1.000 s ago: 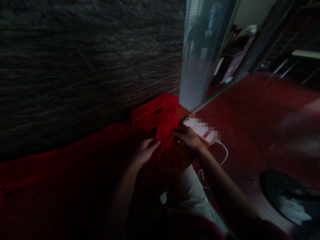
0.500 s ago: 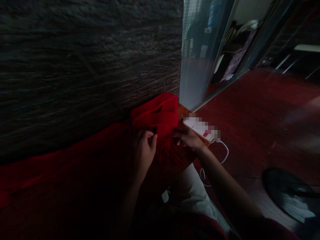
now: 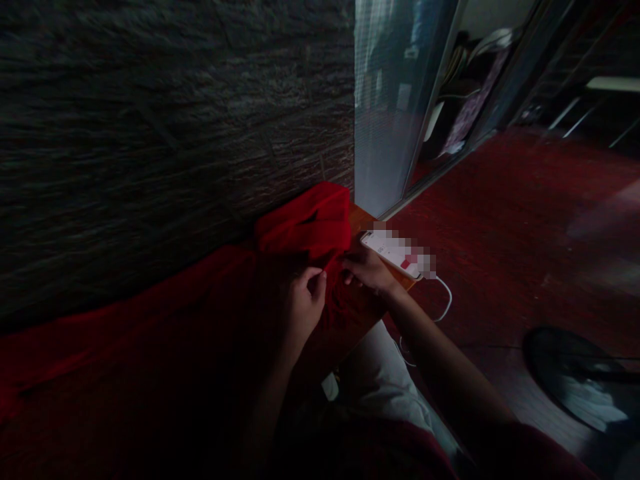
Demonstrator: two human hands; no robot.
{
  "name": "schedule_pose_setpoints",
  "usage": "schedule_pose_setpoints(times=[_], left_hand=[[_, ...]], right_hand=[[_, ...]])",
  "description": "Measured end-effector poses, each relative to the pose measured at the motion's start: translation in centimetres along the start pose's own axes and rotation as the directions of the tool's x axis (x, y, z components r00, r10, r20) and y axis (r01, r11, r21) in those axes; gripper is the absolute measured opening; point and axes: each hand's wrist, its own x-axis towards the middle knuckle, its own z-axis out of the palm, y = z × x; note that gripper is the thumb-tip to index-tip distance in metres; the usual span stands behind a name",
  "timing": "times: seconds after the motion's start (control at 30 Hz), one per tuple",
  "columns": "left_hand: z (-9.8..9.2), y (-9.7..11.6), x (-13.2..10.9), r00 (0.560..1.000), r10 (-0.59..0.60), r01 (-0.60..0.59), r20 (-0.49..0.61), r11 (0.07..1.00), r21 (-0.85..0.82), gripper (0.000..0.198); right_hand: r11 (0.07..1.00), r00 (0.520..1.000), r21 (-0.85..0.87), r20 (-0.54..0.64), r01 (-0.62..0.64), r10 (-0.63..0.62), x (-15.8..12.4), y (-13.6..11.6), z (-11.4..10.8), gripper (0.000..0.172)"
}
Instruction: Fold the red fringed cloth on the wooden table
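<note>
A red cloth (image 3: 310, 223) lies bunched on a wooden surface (image 3: 363, 217) against a dark stone wall. My left hand (image 3: 303, 310) is closed, pinching the cloth's near part between thumb and fingers. My right hand (image 3: 365, 272) rests with curled fingers on the cloth's right edge, just beside a lit phone (image 3: 393, 252) with a white cable (image 3: 445, 303) plugged in. The scene is very dark.
The red cloth stretches far to the left along the wall (image 3: 175, 120). A glass door panel (image 3: 395, 100) stands behind the phone. A red wooden floor (image 3: 525, 220) lies to the right, with a dark fan base (image 3: 580, 380) at the lower right.
My left hand has gone from open and flat on the cloth to a closed pinch, shifting slightly right. My right hand has stayed by the phone.
</note>
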Motion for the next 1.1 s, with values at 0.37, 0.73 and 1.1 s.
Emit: schedule_pose_setpoints(times=[0.37,0.73,1.1], left_hand=[[0.6,0.9,-0.6,0.996,0.089,-0.084,-0.03,0.987,0.137,0.018],[2.3,0.8,-1.6,0.979,0.154,-0.186,0.13,0.942,0.281,0.021],[-1.2,-0.1,0.8,0.969,0.171,-0.184,0.18,0.981,0.061,0.022]], right_hand=[[0.991,0.997,0.132,0.076,0.02,-0.03,-0.8,0.6,0.2,0.019],[0.991,0.991,0.129,0.124,0.028,-0.044,-1.6,1.4,-0.7,0.02],[0.982,0.994,-0.175,0.097,0.073,-0.057,-0.7,1.8,-0.4,0.023]])
